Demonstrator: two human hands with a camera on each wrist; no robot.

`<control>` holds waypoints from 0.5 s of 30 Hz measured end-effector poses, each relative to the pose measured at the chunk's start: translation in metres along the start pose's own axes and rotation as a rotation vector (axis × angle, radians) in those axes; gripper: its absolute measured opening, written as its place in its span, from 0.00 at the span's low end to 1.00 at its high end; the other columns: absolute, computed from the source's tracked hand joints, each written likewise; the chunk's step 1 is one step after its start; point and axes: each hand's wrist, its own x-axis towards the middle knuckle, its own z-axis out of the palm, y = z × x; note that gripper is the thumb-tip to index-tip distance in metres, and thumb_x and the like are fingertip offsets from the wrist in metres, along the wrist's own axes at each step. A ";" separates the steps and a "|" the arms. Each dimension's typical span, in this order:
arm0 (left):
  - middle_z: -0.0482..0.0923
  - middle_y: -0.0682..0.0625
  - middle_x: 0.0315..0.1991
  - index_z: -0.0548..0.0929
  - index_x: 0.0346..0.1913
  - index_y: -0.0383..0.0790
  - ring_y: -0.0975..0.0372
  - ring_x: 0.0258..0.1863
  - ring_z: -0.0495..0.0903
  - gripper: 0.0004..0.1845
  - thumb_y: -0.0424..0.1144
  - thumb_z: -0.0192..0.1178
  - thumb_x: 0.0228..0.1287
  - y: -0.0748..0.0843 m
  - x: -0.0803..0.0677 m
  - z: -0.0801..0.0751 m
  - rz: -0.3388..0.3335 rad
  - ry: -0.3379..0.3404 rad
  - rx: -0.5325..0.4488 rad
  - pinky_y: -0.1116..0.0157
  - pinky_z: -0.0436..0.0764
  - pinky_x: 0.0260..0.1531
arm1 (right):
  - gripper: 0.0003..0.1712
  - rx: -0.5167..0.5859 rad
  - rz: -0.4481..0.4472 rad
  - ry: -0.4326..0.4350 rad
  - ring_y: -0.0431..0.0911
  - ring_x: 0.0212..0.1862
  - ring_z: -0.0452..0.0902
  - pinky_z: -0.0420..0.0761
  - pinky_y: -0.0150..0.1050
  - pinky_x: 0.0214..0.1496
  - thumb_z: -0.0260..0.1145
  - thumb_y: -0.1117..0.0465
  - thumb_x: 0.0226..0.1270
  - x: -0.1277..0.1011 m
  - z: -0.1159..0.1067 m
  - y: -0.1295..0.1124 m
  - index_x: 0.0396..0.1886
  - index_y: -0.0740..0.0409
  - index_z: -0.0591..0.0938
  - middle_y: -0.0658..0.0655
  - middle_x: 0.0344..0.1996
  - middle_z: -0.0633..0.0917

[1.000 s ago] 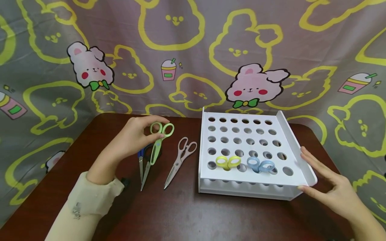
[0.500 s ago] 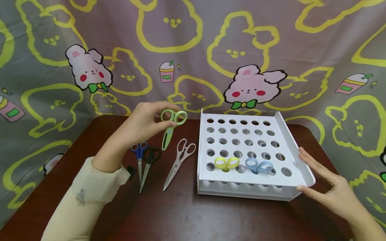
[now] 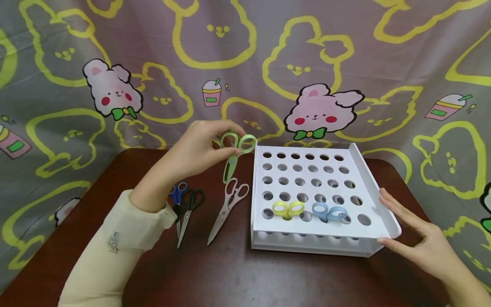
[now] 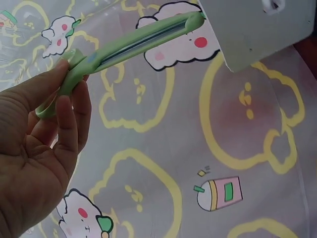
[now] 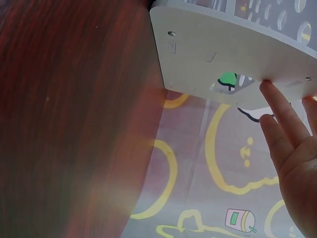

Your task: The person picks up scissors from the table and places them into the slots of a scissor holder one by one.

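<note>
The person's left hand (image 3: 199, 149) pinches the green scissors (image 3: 235, 152) by their handle loops, fingers and thumb curled about the rings, and holds them in the air just beside the back left corner of the white rack (image 3: 374, 181), blades closed and pointing down toward the table (image 3: 238, 273). From the left wrist view the same green scissors (image 4: 124, 49) run slantwise from the fingers (image 4: 67, 129) up to the rack's white side wall (image 4: 252, 29), the tip close to it; whether it touches I cannot tell. The right hand (image 3: 418, 238) lies flat and relaxed with straight fingers against the rack's right wall, gripping nothing; in the right wrist view its fingertips (image 5: 270, 96) meet the edge of that white panel (image 5: 218, 54). In the rack's front row stand yellow scissors (image 3: 288, 209) and, just beside them, blue scissors (image 3: 330, 211), only their handles showing above the holes. On the dark red table left of the rack lie three more pairs: grey-handled scissors (image 3: 227, 204) nearest the rack, black-handled scissors (image 3: 189, 211), and blue-handled scissors (image 3: 177, 194) partly hidden behind the cream sleeve (image 3: 126, 238). A cartoon rabbit-print cloth (image 3: 245, 64) hangs behind everything.
</note>
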 end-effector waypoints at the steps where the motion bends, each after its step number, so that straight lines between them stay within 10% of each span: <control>1: 0.81 0.51 0.32 0.85 0.48 0.44 0.62 0.31 0.77 0.13 0.36 0.71 0.61 0.001 0.002 0.001 0.003 -0.001 -0.009 0.63 0.80 0.34 | 0.57 0.002 0.003 0.002 0.38 0.76 0.60 0.61 0.18 0.68 0.81 0.82 0.26 0.000 0.000 0.000 0.67 0.73 0.71 0.64 0.73 0.67; 15: 0.79 0.49 0.28 0.84 0.41 0.39 0.63 0.29 0.74 0.10 0.32 0.72 0.57 0.011 0.034 0.020 0.059 0.056 -0.185 0.65 0.76 0.30 | 0.57 -0.012 0.032 -0.003 0.37 0.76 0.59 0.62 0.18 0.67 0.81 0.83 0.27 0.000 0.000 -0.001 0.68 0.72 0.70 0.64 0.73 0.66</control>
